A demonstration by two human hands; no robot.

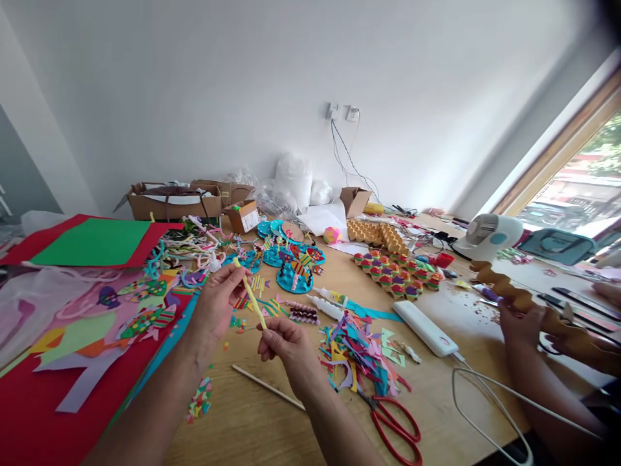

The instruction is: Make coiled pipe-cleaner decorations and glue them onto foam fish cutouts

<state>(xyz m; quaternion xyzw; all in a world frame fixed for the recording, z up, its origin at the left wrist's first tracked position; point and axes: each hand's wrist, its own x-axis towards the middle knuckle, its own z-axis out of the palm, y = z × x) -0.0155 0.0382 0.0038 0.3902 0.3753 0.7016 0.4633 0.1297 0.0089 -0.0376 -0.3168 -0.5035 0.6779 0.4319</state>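
A pale yellow pipe cleaner (253,300) stretches between my two hands above the table. My left hand (224,292) pinches its upper end, and my right hand (282,339) grips the lower end between thumb and fingers. Below them a thin wooden stick (266,386) lies on the tabletop. Red-handled scissors (395,427) rest to the right of my right forearm, beside a heap of coloured paper scraps (356,349). Behind my hands are blue painted discs (295,277) with patterned paper pieces on them. Small paper bits (200,398) are scattered near my left forearm.
Coloured paper sheets (92,243) cover the left side, near a pile of pipe cleaners (191,243). A white power bank (425,329) with a looping cable lies right of centre. Painted egg carton (396,272) sits behind it. At right, another person's hand (521,323) holds brown egg carton.
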